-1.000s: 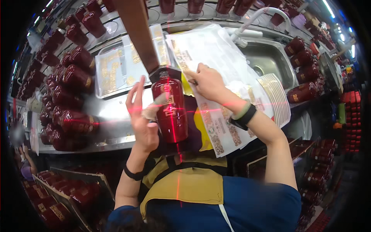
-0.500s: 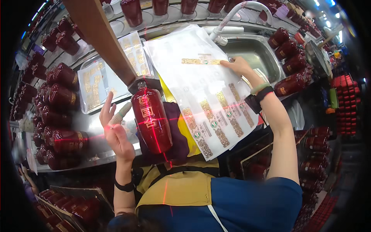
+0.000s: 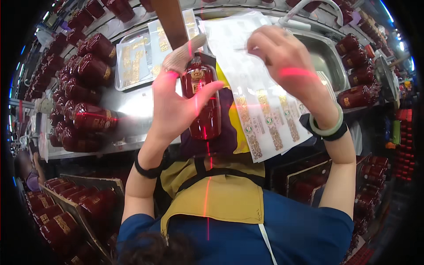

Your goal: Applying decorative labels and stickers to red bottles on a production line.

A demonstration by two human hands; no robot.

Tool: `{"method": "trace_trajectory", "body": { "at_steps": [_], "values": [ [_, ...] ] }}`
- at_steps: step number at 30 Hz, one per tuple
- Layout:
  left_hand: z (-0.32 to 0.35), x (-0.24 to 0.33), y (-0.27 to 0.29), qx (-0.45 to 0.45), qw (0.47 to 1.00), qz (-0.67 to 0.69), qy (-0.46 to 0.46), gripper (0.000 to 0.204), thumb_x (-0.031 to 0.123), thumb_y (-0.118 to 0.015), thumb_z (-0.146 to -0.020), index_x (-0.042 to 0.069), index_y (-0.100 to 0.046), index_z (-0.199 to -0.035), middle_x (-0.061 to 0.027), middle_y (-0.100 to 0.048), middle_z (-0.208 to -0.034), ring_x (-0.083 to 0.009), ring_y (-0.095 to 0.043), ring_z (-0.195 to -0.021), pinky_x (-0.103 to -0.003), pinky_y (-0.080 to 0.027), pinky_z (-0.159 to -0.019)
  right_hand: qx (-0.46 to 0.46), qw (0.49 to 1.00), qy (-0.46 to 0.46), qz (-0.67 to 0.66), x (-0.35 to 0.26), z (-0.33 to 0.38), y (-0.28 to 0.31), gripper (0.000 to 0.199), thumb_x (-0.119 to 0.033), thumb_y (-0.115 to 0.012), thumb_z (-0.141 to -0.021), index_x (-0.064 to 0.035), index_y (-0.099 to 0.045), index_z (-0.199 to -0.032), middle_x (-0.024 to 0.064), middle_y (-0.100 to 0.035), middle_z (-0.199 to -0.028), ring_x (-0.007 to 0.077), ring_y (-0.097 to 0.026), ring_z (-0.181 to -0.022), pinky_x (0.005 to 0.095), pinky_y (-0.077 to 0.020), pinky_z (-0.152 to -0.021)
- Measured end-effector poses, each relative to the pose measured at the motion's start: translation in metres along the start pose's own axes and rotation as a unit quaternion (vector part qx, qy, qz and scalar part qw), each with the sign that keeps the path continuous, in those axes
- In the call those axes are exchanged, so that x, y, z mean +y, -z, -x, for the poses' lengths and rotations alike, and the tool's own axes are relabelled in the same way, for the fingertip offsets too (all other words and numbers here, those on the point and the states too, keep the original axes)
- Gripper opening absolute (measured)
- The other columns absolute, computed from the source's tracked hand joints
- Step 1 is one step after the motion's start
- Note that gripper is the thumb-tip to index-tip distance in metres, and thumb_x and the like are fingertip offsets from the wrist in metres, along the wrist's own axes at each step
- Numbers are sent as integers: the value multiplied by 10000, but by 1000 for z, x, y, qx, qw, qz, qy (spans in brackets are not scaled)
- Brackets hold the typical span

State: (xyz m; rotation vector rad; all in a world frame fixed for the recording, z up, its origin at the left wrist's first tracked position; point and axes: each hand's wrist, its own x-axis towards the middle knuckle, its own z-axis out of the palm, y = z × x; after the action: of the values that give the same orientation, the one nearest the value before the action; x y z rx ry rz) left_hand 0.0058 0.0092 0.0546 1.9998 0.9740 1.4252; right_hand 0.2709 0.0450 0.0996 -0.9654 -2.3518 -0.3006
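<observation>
A dark red glossy bottle [image 3: 205, 119] with gold lettering lies on a dark purple cloth [image 3: 225, 128] in front of me. Over its neck and left side is my left hand [image 3: 176, 101], open, thumb spread across the bottle and covered fingers stretched toward the wooden post; contact is unclear. My right hand [image 3: 285, 59], blurred, is raised above the white decal sheet [image 3: 225, 39]. Its fingers are pinched on a thin strip seen nearly edge-on, apparently the gold decal strip [image 3: 240, 49]. Several gold decals with green round marks [image 3: 269, 115] show on the sheet's near part.
A wooden post [image 3: 170, 22] slants down behind the bottle. Red bottles [image 3: 95, 117] crowd the left; others line the right beside a metal sink [image 3: 327, 48] with a curved tap. A tray [image 3: 121, 86] with decal sheets sits behind. Crates of bottles [image 3: 66, 212] stand below.
My left hand has moved from beside the bottle to over it. The right hand has lifted off the sheet, and the gold strip it touched no longer lies there. The view has shifted.
</observation>
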Motion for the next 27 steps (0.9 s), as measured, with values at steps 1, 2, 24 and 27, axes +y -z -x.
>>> {"method": "trace_trajectory", "body": {
  "at_steps": [1, 2, 24, 27],
  "values": [
    [-3, 3, -4, -5, 998, -45, -43, 636, 73, -899, -827, -33, -625, -1391, -150, -712, -1301, -214, -680, -1145, -342, -534, -985, -1, 999, 44, -19, -18, -6, 4, 207, 10, -747, -836, -79, -641, -990, 78, -671, -978, 309, -681, -945, 434, -544, -820],
    [-6, 6, -7, -9, 998, -22, -53, 559, 54, -881, -847, -34, -648, -1348, -141, -740, -1227, -191, -710, -1062, -315, -554, -931, 1, 997, 43, -66, -32, -11, 8, 209, 15, -743, -834, -74, -648, -997, 78, -672, -992, 315, -675, -956, 431, -539, -831],
    [106, 10, 38, 55, 899, 270, 339, 337, 0, -699, -1015, -22, -634, -1345, -16, -623, -1047, -133, -668, -956, -308, -567, -875, -193, 820, -307, -444, -80, 65, -20, 197, -183, -777, -970, -3, -719, -914, 8, -599, -800, 100, -490, -716, 282, -400, -659],
    [110, -7, 34, 54, 899, 265, 344, 339, 31, -674, -1040, -18, -607, -1369, -2, -596, -1034, -122, -645, -974, -300, -543, -899, -168, 841, -325, -399, -85, 66, -40, 194, -185, -778, -968, -3, -733, -918, 15, -604, -805, 100, -481, -695, 282, -397, -647]
  ]
}}
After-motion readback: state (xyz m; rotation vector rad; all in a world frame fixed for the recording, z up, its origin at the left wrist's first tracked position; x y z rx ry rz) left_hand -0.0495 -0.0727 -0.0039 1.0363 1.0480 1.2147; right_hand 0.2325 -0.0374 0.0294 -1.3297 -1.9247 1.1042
